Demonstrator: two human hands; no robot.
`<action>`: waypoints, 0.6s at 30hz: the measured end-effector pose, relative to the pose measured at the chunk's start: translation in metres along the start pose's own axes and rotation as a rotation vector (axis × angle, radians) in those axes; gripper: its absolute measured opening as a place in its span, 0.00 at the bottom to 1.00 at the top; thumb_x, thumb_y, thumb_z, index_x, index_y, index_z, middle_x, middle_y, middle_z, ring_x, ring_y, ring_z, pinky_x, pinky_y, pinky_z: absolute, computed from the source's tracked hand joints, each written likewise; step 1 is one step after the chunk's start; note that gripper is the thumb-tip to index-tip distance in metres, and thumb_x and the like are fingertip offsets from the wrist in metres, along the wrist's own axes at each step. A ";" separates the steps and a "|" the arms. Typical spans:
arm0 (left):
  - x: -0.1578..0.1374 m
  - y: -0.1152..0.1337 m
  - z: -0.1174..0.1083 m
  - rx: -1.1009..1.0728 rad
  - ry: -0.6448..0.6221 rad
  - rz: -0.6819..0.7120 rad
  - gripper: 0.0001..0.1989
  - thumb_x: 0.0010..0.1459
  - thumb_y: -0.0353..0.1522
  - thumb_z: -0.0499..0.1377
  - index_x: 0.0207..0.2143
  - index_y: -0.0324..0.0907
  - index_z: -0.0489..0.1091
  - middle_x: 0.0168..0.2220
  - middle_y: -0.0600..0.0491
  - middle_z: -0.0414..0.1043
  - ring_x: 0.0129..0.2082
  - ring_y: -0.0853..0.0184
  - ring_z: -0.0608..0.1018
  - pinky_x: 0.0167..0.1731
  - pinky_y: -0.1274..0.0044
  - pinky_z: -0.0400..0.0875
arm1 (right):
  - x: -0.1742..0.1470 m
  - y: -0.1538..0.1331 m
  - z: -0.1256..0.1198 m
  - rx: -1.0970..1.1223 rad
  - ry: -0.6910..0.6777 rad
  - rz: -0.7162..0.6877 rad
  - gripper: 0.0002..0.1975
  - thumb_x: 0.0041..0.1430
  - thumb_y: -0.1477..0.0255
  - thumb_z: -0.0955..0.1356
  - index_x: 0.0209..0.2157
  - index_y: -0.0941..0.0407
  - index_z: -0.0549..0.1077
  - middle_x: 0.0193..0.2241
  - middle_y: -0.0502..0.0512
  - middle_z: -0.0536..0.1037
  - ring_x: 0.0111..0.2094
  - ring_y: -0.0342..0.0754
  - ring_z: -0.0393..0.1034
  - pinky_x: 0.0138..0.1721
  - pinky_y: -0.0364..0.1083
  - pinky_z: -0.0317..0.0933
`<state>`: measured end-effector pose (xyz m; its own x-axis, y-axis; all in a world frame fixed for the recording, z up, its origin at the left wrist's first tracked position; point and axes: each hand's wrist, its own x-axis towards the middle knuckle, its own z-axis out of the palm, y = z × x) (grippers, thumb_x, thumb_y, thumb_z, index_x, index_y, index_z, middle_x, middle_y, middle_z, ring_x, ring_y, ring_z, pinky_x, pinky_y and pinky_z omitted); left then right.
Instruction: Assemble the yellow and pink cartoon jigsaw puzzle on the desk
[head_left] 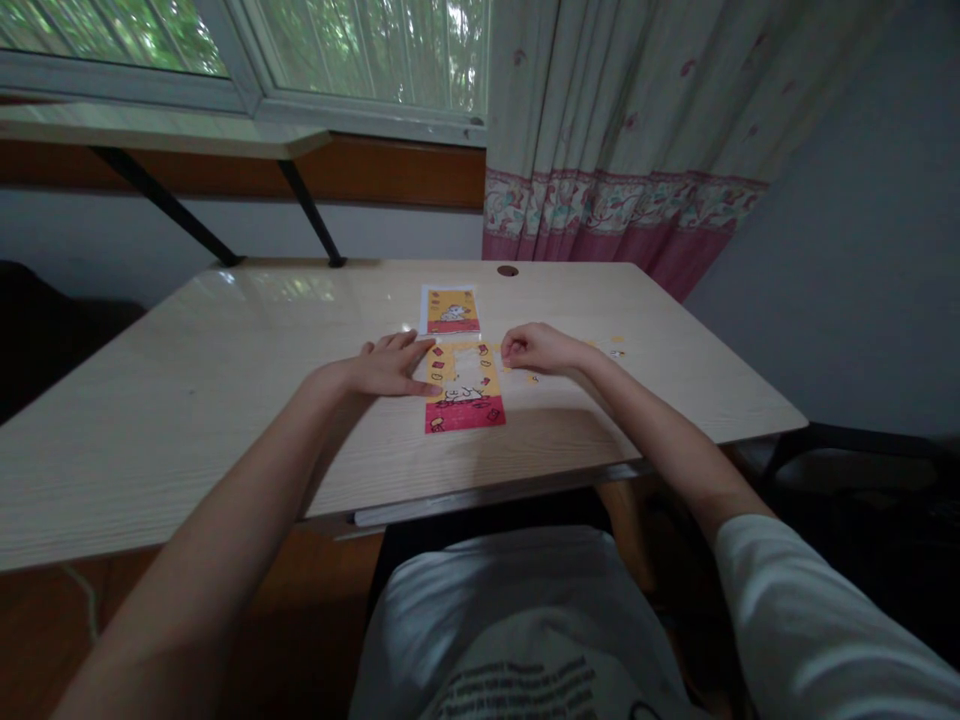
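A yellow and red picture (466, 412), which looks like a jigsaw with a cartoon animal, lies flat on the table. Its upper middle shows a pale, bare patch. My left hand (386, 366) rests with spread fingers at its left edge, thumb and fingertips touching it. Just beyond the picture's upper right side, my right hand (541, 348) is closed in a pinch; whatever is between the fingertips is too small to make out. A smaller card (453, 310) in the same colours lies above the picture. Small loose pieces (616, 353) are scattered around my right hand.
The pale wooden table (225, 400) has a round cable hole (508, 271) near its back edge. A raised shelf (172, 130) on dark metal legs stands at the back left. Curtains (600, 150) hang behind, and a dark chair (862, 450) is at the right.
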<state>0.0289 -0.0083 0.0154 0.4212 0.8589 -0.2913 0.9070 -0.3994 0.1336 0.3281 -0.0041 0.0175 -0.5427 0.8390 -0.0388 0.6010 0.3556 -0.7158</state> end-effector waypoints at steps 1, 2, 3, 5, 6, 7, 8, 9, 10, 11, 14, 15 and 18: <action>0.000 0.000 0.000 -0.002 0.000 0.003 0.62 0.42 0.68 0.51 0.73 0.47 0.43 0.73 0.38 0.39 0.71 0.39 0.45 0.63 0.49 0.46 | 0.000 -0.001 0.001 0.075 -0.004 0.006 0.05 0.51 0.74 0.71 0.32 0.59 0.75 0.27 0.52 0.78 0.28 0.42 0.68 0.29 0.41 0.59; 0.000 0.000 0.000 -0.003 -0.001 0.005 0.62 0.42 0.68 0.51 0.73 0.47 0.43 0.73 0.38 0.39 0.71 0.39 0.45 0.63 0.49 0.46 | 0.000 -0.003 0.002 0.148 -0.004 0.011 0.05 0.52 0.73 0.71 0.32 0.59 0.75 0.27 0.52 0.78 0.27 0.41 0.68 0.28 0.41 0.59; -0.001 0.001 -0.001 -0.003 -0.004 0.004 0.62 0.42 0.68 0.51 0.73 0.46 0.43 0.73 0.37 0.39 0.71 0.39 0.44 0.63 0.48 0.46 | 0.000 -0.006 0.004 0.214 -0.002 0.013 0.05 0.52 0.73 0.71 0.33 0.59 0.75 0.27 0.52 0.78 0.27 0.41 0.68 0.28 0.41 0.59; -0.002 0.002 -0.002 -0.002 -0.012 -0.002 0.62 0.42 0.68 0.51 0.73 0.45 0.43 0.73 0.36 0.38 0.71 0.38 0.44 0.63 0.48 0.46 | 0.002 -0.011 0.008 0.313 -0.001 0.007 0.06 0.51 0.73 0.72 0.33 0.58 0.75 0.26 0.51 0.78 0.27 0.41 0.68 0.28 0.40 0.60; -0.002 0.003 -0.002 -0.001 -0.014 -0.004 0.63 0.42 0.68 0.51 0.73 0.44 0.43 0.73 0.35 0.37 0.71 0.38 0.44 0.63 0.48 0.46 | 0.003 -0.014 0.011 0.338 0.000 0.000 0.06 0.51 0.73 0.73 0.32 0.58 0.75 0.26 0.51 0.78 0.27 0.41 0.68 0.28 0.41 0.60; -0.002 0.003 -0.002 0.001 -0.015 -0.004 0.63 0.42 0.68 0.51 0.73 0.44 0.43 0.73 0.35 0.37 0.71 0.38 0.44 0.63 0.48 0.46 | 0.004 -0.016 0.014 0.347 -0.001 -0.010 0.06 0.50 0.73 0.73 0.32 0.58 0.76 0.27 0.51 0.78 0.27 0.41 0.68 0.29 0.41 0.61; -0.002 0.003 -0.002 0.003 -0.013 -0.004 0.63 0.42 0.68 0.51 0.73 0.44 0.43 0.73 0.35 0.37 0.71 0.38 0.44 0.63 0.48 0.46 | 0.005 -0.018 0.017 0.342 -0.002 -0.020 0.06 0.50 0.74 0.73 0.32 0.58 0.76 0.27 0.51 0.79 0.28 0.41 0.69 0.30 0.41 0.62; -0.002 0.003 -0.001 0.004 -0.010 -0.004 0.63 0.42 0.68 0.51 0.73 0.44 0.42 0.73 0.35 0.38 0.71 0.38 0.44 0.63 0.48 0.46 | 0.007 -0.020 0.020 0.326 -0.007 -0.032 0.05 0.50 0.74 0.74 0.32 0.58 0.77 0.27 0.52 0.79 0.27 0.41 0.69 0.30 0.42 0.62; -0.001 0.002 -0.001 0.005 -0.006 -0.003 0.63 0.42 0.68 0.51 0.73 0.45 0.42 0.73 0.36 0.38 0.71 0.38 0.44 0.63 0.48 0.46 | 0.008 -0.021 0.023 0.306 -0.016 -0.042 0.05 0.50 0.74 0.74 0.31 0.58 0.78 0.27 0.52 0.79 0.27 0.41 0.69 0.31 0.42 0.63; -0.001 0.001 0.000 0.006 -0.004 -0.002 0.63 0.42 0.68 0.50 0.73 0.45 0.42 0.73 0.37 0.38 0.71 0.39 0.45 0.63 0.48 0.46 | 0.009 -0.021 0.025 0.287 -0.033 -0.053 0.05 0.50 0.74 0.73 0.32 0.59 0.78 0.27 0.52 0.79 0.27 0.41 0.69 0.32 0.42 0.63; 0.001 0.000 0.001 0.005 0.000 -0.002 0.62 0.42 0.68 0.51 0.73 0.46 0.42 0.73 0.38 0.39 0.71 0.39 0.45 0.63 0.49 0.46 | 0.013 -0.020 0.030 0.250 -0.085 -0.086 0.05 0.52 0.74 0.73 0.32 0.59 0.80 0.27 0.52 0.80 0.29 0.42 0.71 0.34 0.43 0.64; 0.001 -0.001 0.001 0.004 -0.001 -0.002 0.62 0.42 0.68 0.51 0.73 0.46 0.42 0.73 0.38 0.39 0.71 0.39 0.45 0.63 0.49 0.46 | 0.013 -0.020 0.031 0.237 -0.092 -0.097 0.05 0.52 0.74 0.73 0.32 0.59 0.80 0.28 0.53 0.81 0.30 0.42 0.72 0.35 0.43 0.64; 0.001 0.000 0.001 0.004 -0.007 -0.009 0.63 0.42 0.68 0.51 0.73 0.46 0.42 0.73 0.37 0.38 0.71 0.40 0.44 0.63 0.49 0.46 | 0.015 -0.020 0.032 0.180 -0.084 -0.123 0.06 0.54 0.73 0.72 0.33 0.59 0.81 0.29 0.53 0.81 0.31 0.43 0.72 0.36 0.43 0.64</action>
<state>0.0297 -0.0081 0.0146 0.4130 0.8603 -0.2990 0.9107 -0.3928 0.1276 0.2893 -0.0121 0.0092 -0.6566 0.7542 0.0041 0.4172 0.3678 -0.8311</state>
